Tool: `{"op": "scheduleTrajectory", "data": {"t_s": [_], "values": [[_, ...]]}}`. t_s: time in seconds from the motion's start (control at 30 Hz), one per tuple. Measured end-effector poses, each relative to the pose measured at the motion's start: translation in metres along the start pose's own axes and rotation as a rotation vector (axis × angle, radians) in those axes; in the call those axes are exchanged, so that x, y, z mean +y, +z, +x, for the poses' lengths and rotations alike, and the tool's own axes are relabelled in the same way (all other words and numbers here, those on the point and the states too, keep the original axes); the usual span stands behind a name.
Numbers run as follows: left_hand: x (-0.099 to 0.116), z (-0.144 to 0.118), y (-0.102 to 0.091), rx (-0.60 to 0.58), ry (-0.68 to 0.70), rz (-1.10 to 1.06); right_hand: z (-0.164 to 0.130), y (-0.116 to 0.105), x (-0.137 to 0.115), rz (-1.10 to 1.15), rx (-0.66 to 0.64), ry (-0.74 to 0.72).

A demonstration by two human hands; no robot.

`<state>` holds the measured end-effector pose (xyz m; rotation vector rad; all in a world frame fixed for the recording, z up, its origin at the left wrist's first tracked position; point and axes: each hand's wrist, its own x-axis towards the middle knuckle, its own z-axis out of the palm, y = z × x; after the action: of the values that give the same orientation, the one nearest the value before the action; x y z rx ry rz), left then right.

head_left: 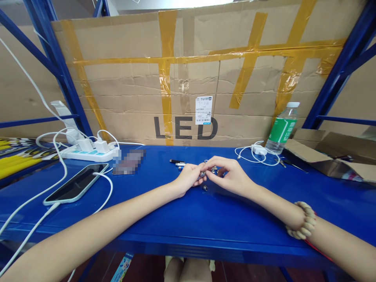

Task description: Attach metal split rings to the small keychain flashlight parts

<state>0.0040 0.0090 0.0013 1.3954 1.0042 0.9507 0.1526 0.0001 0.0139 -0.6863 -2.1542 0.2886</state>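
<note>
My left hand (pixel 188 178) and my right hand (pixel 227 174) meet over the middle of the blue shelf top (pixel 205 219). Both pinch a small silver metal part (pixel 202 174) between their fingertips. Several small silver button-like pieces (pixel 214 169) lie just behind the fingers. One more small round piece (pixel 205 188) rests on the shelf under my hands. A short black and silver pen-like tube (pixel 177 161) lies behind my left hand. My right wrist wears a bead bracelet (pixel 302 226).
A phone (pixel 76 183) on a white cable lies at the left, in front of a white power strip (pixel 88 154) with chargers. A green-labelled bottle (pixel 282 129), a white charger cable (pixel 254 152) and an open cardboard box (pixel 331 156) stand at the right. Taped cardboard (pixel 188 78) closes the back.
</note>
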Motion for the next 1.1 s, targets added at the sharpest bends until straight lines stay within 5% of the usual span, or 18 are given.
{"op": "scheduleTrajectory", "data": {"t_s": [1.1], "values": [[-0.0054, 0.0047, -0.0016, -0.028, 0.031, -0.002, 0.0009, -0.0008, 0.0007, -0.004, -0.028, -0.044]]}}
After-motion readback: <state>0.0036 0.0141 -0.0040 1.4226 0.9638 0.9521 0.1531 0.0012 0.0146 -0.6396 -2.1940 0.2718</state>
